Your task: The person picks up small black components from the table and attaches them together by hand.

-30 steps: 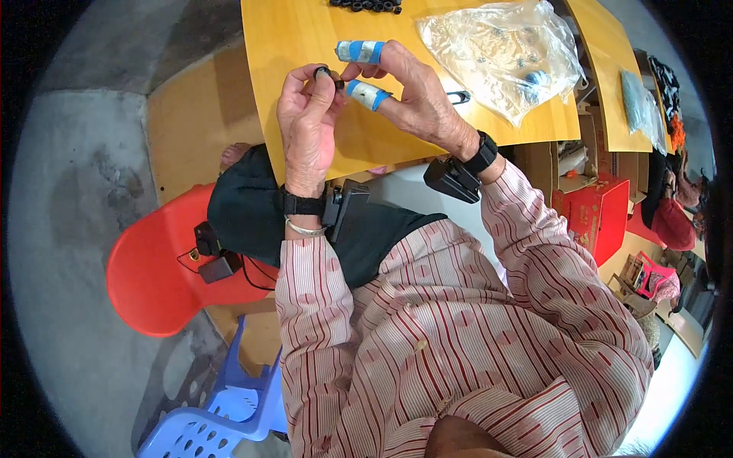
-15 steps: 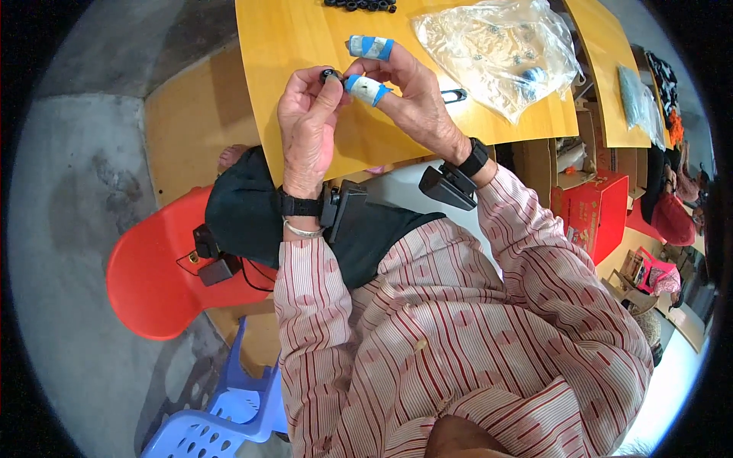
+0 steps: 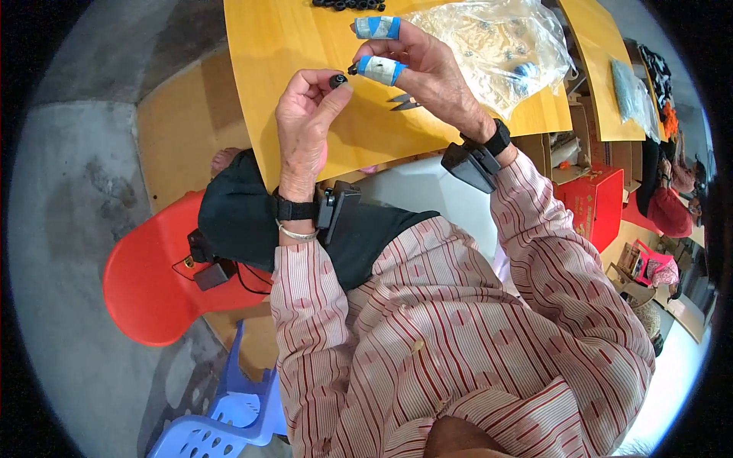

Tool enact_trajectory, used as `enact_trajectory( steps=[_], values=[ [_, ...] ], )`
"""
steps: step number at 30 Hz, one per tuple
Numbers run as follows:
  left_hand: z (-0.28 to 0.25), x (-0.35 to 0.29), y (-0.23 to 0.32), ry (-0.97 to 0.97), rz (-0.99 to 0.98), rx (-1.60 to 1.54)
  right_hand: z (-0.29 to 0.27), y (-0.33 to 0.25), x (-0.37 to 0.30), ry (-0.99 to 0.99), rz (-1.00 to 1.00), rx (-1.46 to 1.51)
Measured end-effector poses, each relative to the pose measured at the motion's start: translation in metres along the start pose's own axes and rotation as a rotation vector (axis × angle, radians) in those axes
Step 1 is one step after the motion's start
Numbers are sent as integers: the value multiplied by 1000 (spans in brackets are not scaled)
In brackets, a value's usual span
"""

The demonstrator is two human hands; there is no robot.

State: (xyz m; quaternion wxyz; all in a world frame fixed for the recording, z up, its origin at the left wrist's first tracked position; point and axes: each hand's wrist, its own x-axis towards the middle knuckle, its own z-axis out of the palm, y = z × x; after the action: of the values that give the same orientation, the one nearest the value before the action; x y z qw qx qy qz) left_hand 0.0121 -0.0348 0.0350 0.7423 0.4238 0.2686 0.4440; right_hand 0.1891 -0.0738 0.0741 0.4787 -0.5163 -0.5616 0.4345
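My left hand (image 3: 305, 126) is raised over the yellow table (image 3: 275, 53) and pinches a small black round part (image 3: 337, 79) between thumb and fingertips. My right hand (image 3: 420, 65) is close beside it, with blue and white tape wrapped on two fingers. Its taped finger and thumb pinch a tiny dark piece (image 3: 353, 69) just right of the black part. The two pieces are a small gap apart. Both wrists carry black bands with black devices.
A clear plastic bag (image 3: 496, 42) of small parts lies on the table to the right. A row of black rings (image 3: 347, 4) lies at the far edge. Small metal snips (image 3: 403, 101) rest under my right hand. A red chair (image 3: 153, 282) stands left, a blue stool (image 3: 221, 420) below.
Both hands have risen further over the table and drawn slightly apart. The black part has stayed in my left fingertips.
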Motion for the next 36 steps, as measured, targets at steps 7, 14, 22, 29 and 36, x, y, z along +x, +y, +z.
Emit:
enact_trajectory(
  steps=[7,14,22,29,36],
  values=[
    [0,1,-2,-10,-6,59,-1,-6,0,-30,-21,-164],
    [0,1,-2,-26,-21,73,-4,-10,6,-45,-213,-387],
    [1,1,-3,-45,-28,95,-9,-13,11,-103,-367,-593],
    [1,1,-4,-24,-8,179,-10,-11,13,-127,-460,-682],
    [0,1,-6,-64,34,299,-7,-9,10,-133,-423,-688]
  ],
)
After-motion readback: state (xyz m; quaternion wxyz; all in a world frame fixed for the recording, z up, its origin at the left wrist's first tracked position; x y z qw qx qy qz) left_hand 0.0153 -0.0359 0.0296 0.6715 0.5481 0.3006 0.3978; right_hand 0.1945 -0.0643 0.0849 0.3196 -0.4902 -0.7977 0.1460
